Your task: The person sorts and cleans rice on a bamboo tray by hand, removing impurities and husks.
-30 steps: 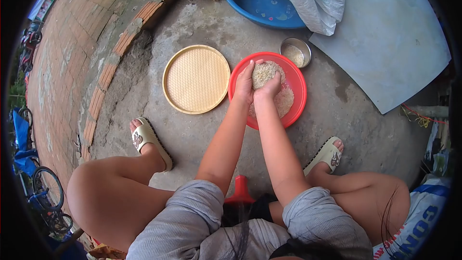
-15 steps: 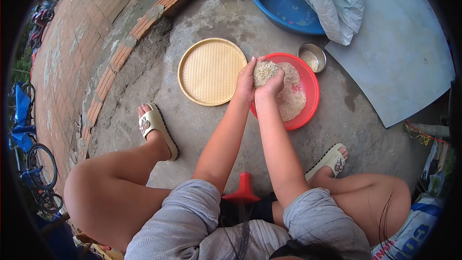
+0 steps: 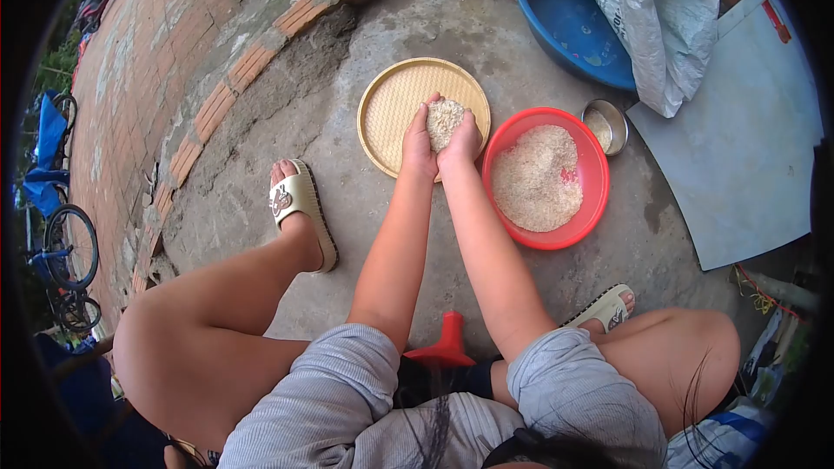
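A heap of rice (image 3: 444, 123) sits in my two cupped hands, held together above the woven tray. My left hand (image 3: 418, 146) curves round the heap on one side, and my right hand (image 3: 462, 141) closes it in on the other. Under them, the round tan woven tray (image 3: 388, 113) lies on the concrete, its lower right part hidden by my hands. Just right of the tray stands a red plastic basin (image 3: 601, 200) holding more rice (image 3: 537, 187), with a patch of red bottom showing through.
A small metal bowl (image 3: 618, 132) with some grain is beside the basin. Farther back are a blue tub (image 3: 556, 35), a white woven sack (image 3: 660, 43) and a grey sheet (image 3: 738, 156). A red stool (image 3: 449, 343) is between my legs. Brick edging (image 3: 217, 108) runs along the left.
My cupped hands have moved left with the rice, from over the red basin's edge to above the woven tray. The camera view has shifted slightly.
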